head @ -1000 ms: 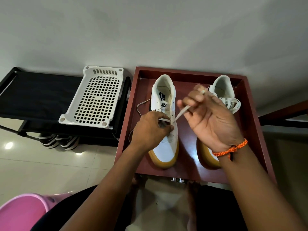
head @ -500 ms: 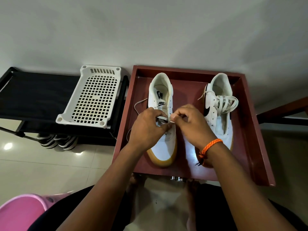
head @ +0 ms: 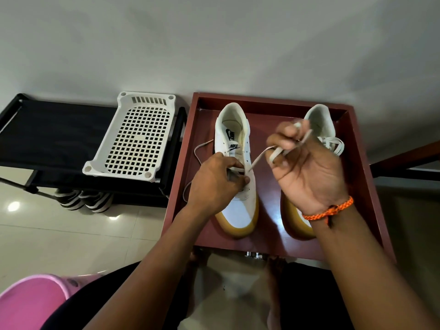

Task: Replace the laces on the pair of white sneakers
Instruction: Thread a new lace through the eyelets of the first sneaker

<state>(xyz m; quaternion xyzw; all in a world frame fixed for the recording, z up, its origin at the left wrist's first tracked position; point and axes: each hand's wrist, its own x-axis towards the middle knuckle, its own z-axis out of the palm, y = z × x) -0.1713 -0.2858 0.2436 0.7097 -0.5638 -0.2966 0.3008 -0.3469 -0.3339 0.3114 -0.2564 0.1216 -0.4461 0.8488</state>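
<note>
white lace (head: 258, 157) runs taut from the eyelets of the left shoe (head: 235, 186) up to the right hand (head: 307, 163), whose fingers are curled round it, the spare end looped above the knuckles. the left hand (head: 214, 184) rests on the shoe's tongue area, fingers bent and pinching at the crossing by the eyelets; whether it holds lace or only pins the upper i cannot tell. both shoes stand in a red-brown tray (head: 364, 186), toes toward the person; the right shoe (head: 320, 129) is mostly hidden behind the raised hand, with lace loops showing at its side.

risks, as i judge them: a hard pull could drag the lace too far through, leaving the ends uneven, since the other end (head: 196, 153) already lies slack over the left side of the tray floor. if the left hand eases off, the shoe may lift or skid toward the pull. the flat lace could also twist as it passes an eyelet.

room: the tray's walls rise close behind the heels and beside the right shoe, so sideways pulls are cramped; upward and toward the person is free. a white basket (head: 133, 139) sits on a black rack (head: 47, 129) to the left, near the tray's edge, apart from the hands. a pink tub (head: 28, 303) is at the lower left.
</note>
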